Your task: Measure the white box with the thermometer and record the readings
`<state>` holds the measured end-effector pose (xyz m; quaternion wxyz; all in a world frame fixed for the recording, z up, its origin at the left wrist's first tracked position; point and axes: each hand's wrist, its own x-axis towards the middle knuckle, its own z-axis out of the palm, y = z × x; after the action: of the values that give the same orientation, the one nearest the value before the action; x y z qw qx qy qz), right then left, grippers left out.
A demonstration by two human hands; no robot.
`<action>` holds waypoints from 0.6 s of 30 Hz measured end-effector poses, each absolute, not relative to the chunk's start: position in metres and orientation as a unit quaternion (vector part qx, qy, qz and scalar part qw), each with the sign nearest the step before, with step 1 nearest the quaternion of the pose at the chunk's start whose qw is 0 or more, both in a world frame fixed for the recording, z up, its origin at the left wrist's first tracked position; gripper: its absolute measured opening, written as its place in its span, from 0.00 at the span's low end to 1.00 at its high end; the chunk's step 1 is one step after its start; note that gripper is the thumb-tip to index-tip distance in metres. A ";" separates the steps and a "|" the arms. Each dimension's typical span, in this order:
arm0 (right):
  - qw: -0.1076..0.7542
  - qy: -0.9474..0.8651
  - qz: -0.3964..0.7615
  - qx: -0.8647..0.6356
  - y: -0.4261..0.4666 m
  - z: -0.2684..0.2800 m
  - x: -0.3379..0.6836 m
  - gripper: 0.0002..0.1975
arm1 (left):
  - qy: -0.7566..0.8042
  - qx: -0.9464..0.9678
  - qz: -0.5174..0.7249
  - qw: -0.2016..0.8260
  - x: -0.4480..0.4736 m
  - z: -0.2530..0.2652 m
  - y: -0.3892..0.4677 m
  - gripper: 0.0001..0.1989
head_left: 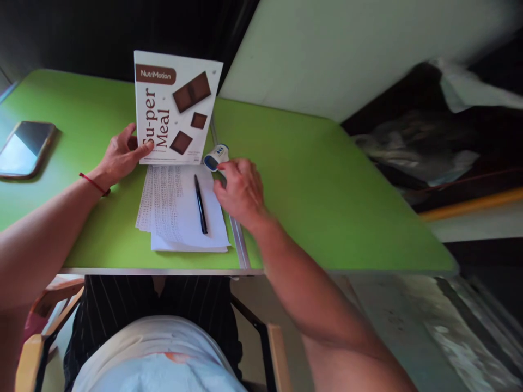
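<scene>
A white box [161,117] printed with brown chocolate pieces and the words "NutriMotion Su-per Meal" stands upright, tilted slightly. My left hand [122,149] is closed on its lower left edge, thumb in front and fingers partly hidden behind. By the box's lower right corner is a white-and-blue handheld device [216,156] with a small screen and blue buttons, resembling an infrared thermometer. My right hand [241,190] is closed around its lower part, which the fingers hide. Between my hands lies a stack of papers [165,207] with dense writing, and a black pen [200,204] on top.
A smartphone [26,149] lies on the left of the green table [310,196]. A metal strip [239,242] crosses the table beside the papers. A pale wall [310,49] rises behind. Crumpled plastic [417,144] fills a dark shelf at right. Chair armrests [278,354] flank my lap.
</scene>
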<state>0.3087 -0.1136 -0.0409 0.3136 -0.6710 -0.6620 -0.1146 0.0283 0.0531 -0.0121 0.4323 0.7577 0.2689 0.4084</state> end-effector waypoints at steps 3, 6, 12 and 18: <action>0.202 -0.608 -0.048 -0.766 -0.099 -0.031 0.326 0.21 | 0.262 0.763 0.413 0.422 0.028 -0.012 0.054 0.39; 0.152 -0.562 0.036 -0.812 -0.084 -0.025 0.335 0.20 | 0.278 0.776 0.406 0.396 0.026 -0.013 0.055 0.39; 0.383 -0.518 0.120 -0.755 -0.071 -0.015 0.323 0.13 | 0.310 0.794 0.391 0.346 0.023 -0.022 0.058 0.39; 0.604 -0.473 0.347 -0.539 -0.083 0.002 0.260 0.24 | 0.305 0.804 0.384 0.336 0.024 -0.023 0.056 0.37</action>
<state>0.2604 -0.0828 0.0023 0.6044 -0.5392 -0.4729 0.3468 0.0244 0.0564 -0.0228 0.3360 0.8042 0.3052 0.3838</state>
